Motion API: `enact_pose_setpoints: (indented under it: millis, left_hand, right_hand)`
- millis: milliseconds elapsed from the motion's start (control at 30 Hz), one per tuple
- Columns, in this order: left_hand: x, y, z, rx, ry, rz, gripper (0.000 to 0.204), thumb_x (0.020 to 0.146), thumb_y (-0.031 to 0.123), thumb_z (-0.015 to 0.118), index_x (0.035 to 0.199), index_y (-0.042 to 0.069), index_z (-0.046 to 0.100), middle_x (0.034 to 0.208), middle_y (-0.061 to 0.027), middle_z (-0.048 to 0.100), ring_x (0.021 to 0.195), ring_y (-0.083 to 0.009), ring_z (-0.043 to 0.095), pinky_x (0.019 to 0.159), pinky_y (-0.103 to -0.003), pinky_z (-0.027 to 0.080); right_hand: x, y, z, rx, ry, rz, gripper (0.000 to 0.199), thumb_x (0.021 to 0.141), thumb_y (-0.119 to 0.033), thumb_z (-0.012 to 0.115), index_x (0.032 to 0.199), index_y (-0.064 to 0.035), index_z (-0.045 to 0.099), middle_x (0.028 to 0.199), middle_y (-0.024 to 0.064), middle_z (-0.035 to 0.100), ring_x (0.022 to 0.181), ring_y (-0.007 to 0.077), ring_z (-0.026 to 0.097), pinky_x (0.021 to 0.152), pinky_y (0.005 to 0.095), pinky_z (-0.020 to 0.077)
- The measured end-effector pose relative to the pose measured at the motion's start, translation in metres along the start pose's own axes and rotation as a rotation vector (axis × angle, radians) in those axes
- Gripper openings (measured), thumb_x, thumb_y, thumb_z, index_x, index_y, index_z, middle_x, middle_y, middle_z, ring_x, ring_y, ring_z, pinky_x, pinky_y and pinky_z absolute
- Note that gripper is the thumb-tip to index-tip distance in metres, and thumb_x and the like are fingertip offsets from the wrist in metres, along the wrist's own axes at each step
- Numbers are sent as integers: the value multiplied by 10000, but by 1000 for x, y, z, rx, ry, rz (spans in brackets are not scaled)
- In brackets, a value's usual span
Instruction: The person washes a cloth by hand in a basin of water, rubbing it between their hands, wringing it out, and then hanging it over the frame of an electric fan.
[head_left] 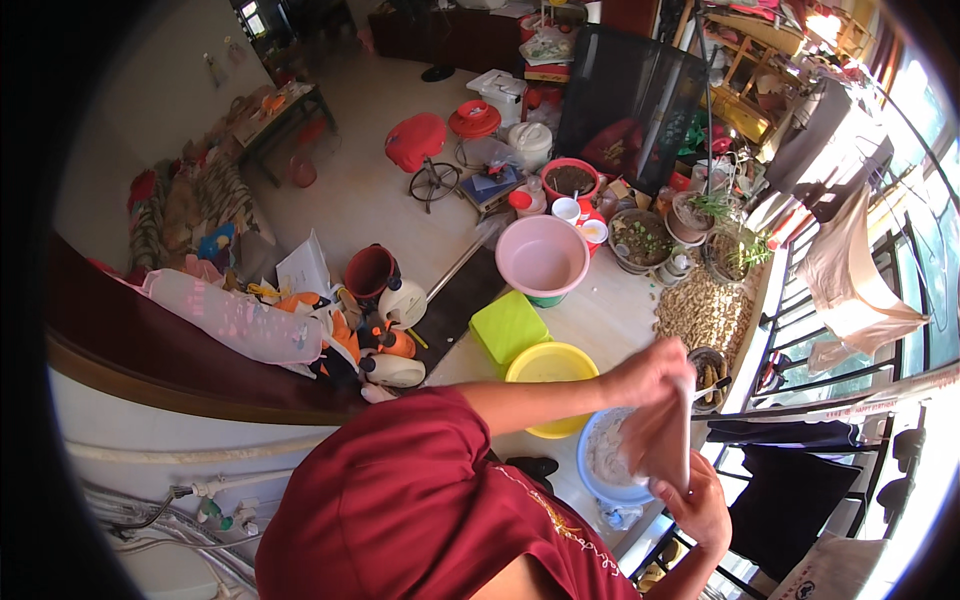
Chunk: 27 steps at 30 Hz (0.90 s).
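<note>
A pinkish-beige cloth (660, 440) is stretched between my two hands and hangs over a blue basin (587, 470). Its upper end is gripped in the closed fingers of my left hand (648, 378). Lower and nearer to me, my right hand (700, 505) pinches the other end, thumb laid along the edge. Whitish suds or water show inside the basin, partly covered by the cloth. Just beyond it stands a yellow basin (520, 378), with my left forearm passing across its near side.
A lime-green stool (508, 328) and a large pink basin (543, 255) stand farther off. Potted plants (640, 240) and a spread of peanut-like pieces (705, 310) lie toward the window side. A black garment (790, 500) hangs on the rail at right. Bottles (403, 303) crowd the left.
</note>
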<state>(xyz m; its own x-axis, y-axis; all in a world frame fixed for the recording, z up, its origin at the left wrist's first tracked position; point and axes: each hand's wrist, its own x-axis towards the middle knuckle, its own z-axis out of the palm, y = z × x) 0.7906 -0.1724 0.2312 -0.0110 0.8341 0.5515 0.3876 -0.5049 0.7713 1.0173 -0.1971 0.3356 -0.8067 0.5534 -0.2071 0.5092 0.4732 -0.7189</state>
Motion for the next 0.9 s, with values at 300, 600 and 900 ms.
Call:
enact_pose_setpoints:
  millis: [300,600,900]
  left_hand:
    - [-98,12,-123,-816,400,-484,305,921,249,378,1146,56,451,1049,-52,460,1056,-126,436,917,-210,362]
    - [-162,-18,-318,-1513,750,-460,246,865,236,485,1035,58,494,948,-79,501,912,-186,500,835,-262,410]
    - [-248,-39,-488,-951,1227,-466,233,855,231,533,1002,51,520,877,-107,529,842,-236,528,776,-305,431]
  right_hand:
    - [221,-100,150,-8,566,-537,433,913,-364,403,1130,-32,577,1262,166,507,1151,326,460,965,428,315]
    - [351,-310,247,1470,203,-514,664,930,-565,296,1301,-39,455,1398,143,389,1279,307,372,1074,417,261]
    - [436,-391,352,1911,-1078,-264,574,966,-367,411,1422,-65,235,1413,149,356,1089,241,551,868,320,492]
